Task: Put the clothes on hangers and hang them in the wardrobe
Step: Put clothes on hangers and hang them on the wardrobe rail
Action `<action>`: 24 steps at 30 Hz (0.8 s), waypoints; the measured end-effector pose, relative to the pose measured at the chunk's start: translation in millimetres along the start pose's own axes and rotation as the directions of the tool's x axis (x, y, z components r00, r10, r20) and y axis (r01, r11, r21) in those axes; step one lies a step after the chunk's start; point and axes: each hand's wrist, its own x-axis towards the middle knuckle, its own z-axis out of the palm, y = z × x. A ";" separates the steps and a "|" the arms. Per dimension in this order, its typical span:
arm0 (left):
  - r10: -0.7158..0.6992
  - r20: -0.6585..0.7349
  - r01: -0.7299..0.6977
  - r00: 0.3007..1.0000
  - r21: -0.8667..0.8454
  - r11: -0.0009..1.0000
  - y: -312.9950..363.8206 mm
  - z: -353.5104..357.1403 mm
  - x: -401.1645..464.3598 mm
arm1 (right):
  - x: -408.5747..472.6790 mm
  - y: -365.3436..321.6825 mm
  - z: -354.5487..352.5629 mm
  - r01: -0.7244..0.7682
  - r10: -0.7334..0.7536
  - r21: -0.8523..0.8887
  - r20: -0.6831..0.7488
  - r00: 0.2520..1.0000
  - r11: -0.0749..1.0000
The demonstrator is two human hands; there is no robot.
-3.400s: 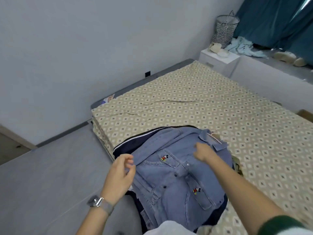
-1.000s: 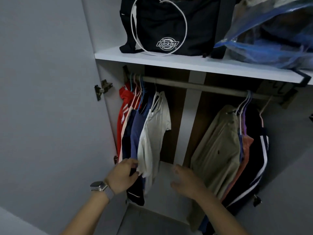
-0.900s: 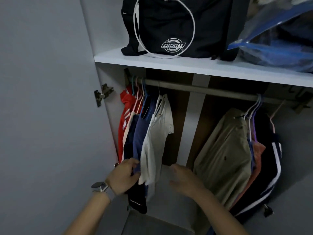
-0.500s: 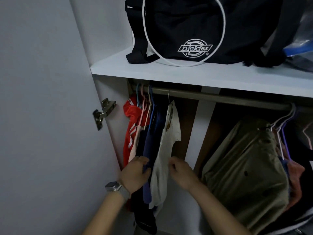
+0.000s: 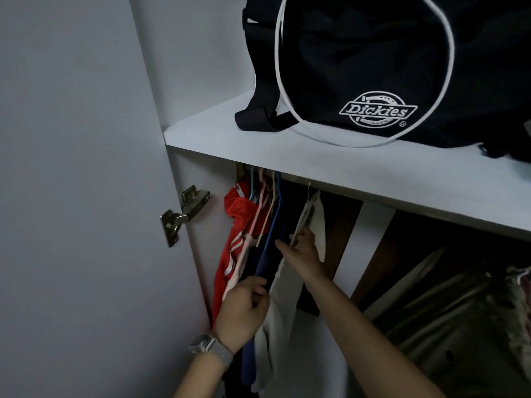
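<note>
While both hands (image 5: 298, 251) grip hung clothes (image 5: 275, 305), black bag (image 5: 373, 67) on white shelf (image 5: 218, 133), grey wall (image 5: 71, 168).

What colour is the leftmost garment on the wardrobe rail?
Red with white stripes: the leftmost garment, seen in the head view, hanging left of the dark blue ones.
</note>
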 end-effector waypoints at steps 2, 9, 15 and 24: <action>-0.011 -0.038 0.011 0.999 -0.008 1.000 -0.2 0.0 2.9 | 2.3 3.7 4.1 0.010 -0.010 -0.007 -0.022 1.000 1.000; 0.039 -0.283 -0.029 0.958 0.040 0.999 2.0 4.9 13.2 | 10.8 9.7 -15.8 -0.117 0.122 0.083 -0.070 0.990 0.990; 0.033 -0.366 0.001 0.930 0.093 0.996 7.0 12.8 25.5 | 6.7 2.8 -24.2 -0.062 0.097 0.255 -0.127 0.987 0.965; -0.016 -0.221 0.054 0.975 0.169 0.984 18.1 26.6 65.1 | -22.1 0.1 -46.9 -0.049 0.093 0.363 -0.107 0.990 0.931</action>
